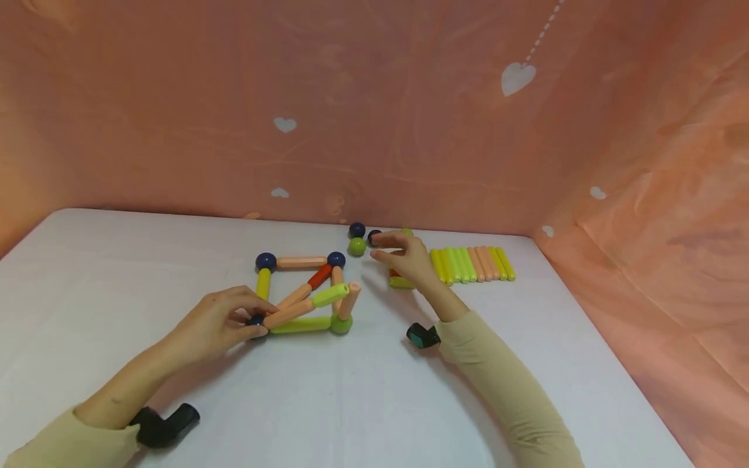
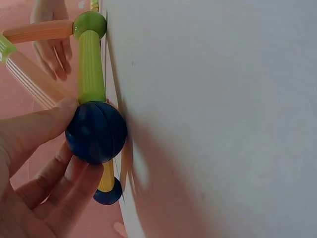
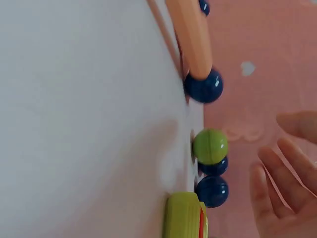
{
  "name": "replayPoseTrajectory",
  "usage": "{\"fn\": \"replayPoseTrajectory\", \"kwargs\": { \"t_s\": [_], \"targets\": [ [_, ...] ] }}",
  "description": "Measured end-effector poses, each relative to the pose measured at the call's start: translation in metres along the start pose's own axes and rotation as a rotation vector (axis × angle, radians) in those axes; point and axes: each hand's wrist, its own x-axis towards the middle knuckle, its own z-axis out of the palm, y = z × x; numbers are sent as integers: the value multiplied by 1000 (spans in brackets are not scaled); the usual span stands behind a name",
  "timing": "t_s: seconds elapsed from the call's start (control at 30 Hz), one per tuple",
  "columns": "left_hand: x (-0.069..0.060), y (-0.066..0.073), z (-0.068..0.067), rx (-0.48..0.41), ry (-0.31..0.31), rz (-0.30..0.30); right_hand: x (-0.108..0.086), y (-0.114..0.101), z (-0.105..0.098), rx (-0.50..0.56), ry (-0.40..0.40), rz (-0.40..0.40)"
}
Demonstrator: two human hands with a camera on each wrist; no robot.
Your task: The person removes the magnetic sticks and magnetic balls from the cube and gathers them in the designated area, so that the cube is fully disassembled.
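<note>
A square of rods and balls lies on the table, with yellow [image 1: 263, 284], peach [image 1: 301, 262] and green rods [image 1: 301, 325] between ball corners. My left hand [image 1: 216, 322] pinches the dark blue ball [image 2: 96, 131] at its near left corner, thumb and fingers around it. From there a peach rod with a green rod [image 1: 330, 295] on its end slants upward. Another peach rod [image 1: 350, 300] rises from the green corner ball [image 1: 342, 324]. My right hand [image 1: 408, 257], fingers spread and holding nothing, hovers beside a loose green ball [image 1: 357, 246] and dark blue balls [image 1: 357, 229].
A row of yellow, green and peach rods [image 1: 473, 264] lies at the back right, with further rods [image 1: 401, 283] partly hidden under my right hand. Behind the white table [image 1: 351, 416] hangs a pink cloth [image 1: 398, 130] with white hearts. Each wrist carries a black device [image 1: 166, 426].
</note>
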Motion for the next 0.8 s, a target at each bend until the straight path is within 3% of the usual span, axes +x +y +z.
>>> {"fn": "replayPoseTrajectory", "kwargs": {
  "t_s": [0.23, 0.43, 0.6, 0.8],
  "targets": [
    [1, -2, 0, 9, -9, -8, -40, -3, 1, 141, -205, -68],
    [0, -2, 1, 21, -9, -11, -61, -7, 18, 110, -380, -110],
    [0, -2, 1, 28, 1, -13, -65, -12, 33, 60, -401, -192],
    [0, -2, 0, 24, -1, -16, -67, -19, 39, 54, -363, -257]
  ]
}}
